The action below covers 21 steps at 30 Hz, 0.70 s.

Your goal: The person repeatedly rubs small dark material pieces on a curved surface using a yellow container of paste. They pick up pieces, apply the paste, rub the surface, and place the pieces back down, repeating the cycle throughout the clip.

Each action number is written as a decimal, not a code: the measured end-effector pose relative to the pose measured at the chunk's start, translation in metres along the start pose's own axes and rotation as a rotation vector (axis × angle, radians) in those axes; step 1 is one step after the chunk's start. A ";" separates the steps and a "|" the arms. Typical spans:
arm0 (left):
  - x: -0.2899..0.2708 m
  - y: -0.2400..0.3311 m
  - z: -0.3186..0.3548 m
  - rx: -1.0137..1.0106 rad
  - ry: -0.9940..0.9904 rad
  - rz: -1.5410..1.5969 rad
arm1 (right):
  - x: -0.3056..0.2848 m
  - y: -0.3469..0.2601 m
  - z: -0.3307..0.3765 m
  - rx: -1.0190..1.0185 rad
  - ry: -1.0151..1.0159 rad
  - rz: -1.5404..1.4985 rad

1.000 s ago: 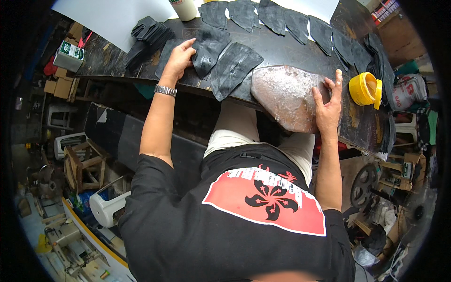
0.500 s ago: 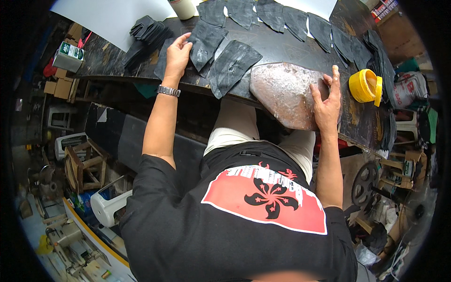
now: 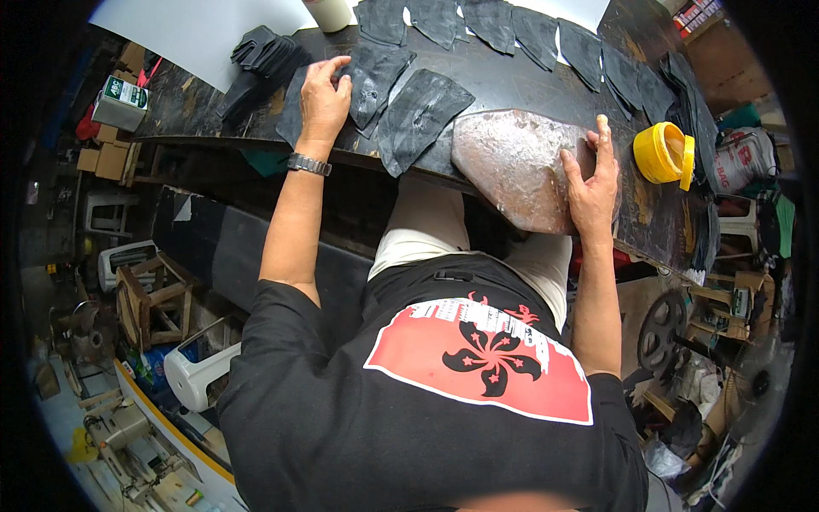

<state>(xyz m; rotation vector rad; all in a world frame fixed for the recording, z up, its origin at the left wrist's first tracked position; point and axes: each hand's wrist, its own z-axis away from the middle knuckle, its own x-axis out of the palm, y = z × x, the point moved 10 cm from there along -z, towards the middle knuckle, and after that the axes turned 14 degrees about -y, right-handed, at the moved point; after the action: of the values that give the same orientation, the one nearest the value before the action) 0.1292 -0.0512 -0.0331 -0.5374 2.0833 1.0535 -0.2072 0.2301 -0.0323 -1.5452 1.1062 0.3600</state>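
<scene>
My left hand [image 3: 325, 104] hovers over the left pieces, its thumb and index finger apart, holding nothing visible. Just right of it lies a curved black sheet piece [image 3: 373, 85], which looks like leather or rubber. Another black piece [image 3: 421, 115], with whitish smears, lies between that one and a worn, brownish-grey slab [image 3: 512, 162]. The slab overhangs the table's near edge above my lap. On its right side rests my right hand [image 3: 595, 183], fingers spread and the raised index fingertip coated in something pale. An open yellow tub [image 3: 659, 155] stands to the right of this hand.
Several black pieces [image 3: 490, 30] form an arc along the back of the dark table [image 3: 529, 85]. A folded black stack [image 3: 263, 64] sits at the left, near a pale bottle [image 3: 328, 13]. Off the left end is a metal can [image 3: 119, 104]. Below stands a wooden stool [image 3: 153, 299].
My left hand has drawn back slightly from the black piece's edge, and its thumb and index finger have spread. My right hand stays on the slab.
</scene>
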 end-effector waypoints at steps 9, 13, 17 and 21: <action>0.008 -0.008 -0.001 -0.047 -0.090 0.050 | -0.004 0.015 0.000 0.034 0.062 -0.196; -0.004 0.001 0.003 0.009 0.017 -0.039 | -0.009 0.011 0.001 -0.002 0.114 -0.131; -0.018 0.031 0.013 0.061 0.097 0.006 | -0.010 0.006 0.000 -0.038 0.121 -0.162; 0.012 0.117 0.028 0.302 0.015 0.156 | -0.012 0.000 -0.003 -0.070 0.116 0.002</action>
<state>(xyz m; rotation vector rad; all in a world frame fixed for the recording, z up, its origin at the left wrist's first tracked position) 0.0590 0.0385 0.0067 -0.2357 2.2727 0.7984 -0.2144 0.2326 -0.0224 -1.6439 1.1959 0.3163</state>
